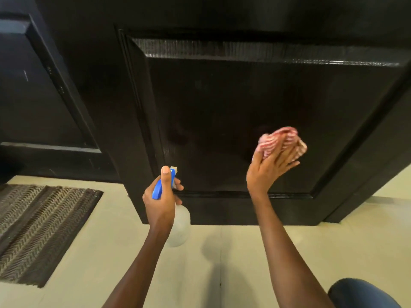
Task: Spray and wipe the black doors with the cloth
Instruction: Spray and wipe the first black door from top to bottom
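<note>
A black panelled door (222,103) fills the middle of the view, its lower panel in front of me. My right hand (270,167) presses a bunched red-and-white striped cloth (281,138) flat against the right part of that panel. My left hand (161,196) grips a clear spray bottle (180,225) with a blue trigger head, nozzle close to the panel's lower left corner. A second black door (40,96) stands to the left.
A brown woven doormat (37,232) lies on the pale tiled floor (222,263) at the left, below the second door. My knee in blue jeans (362,294) shows at the bottom right corner.
</note>
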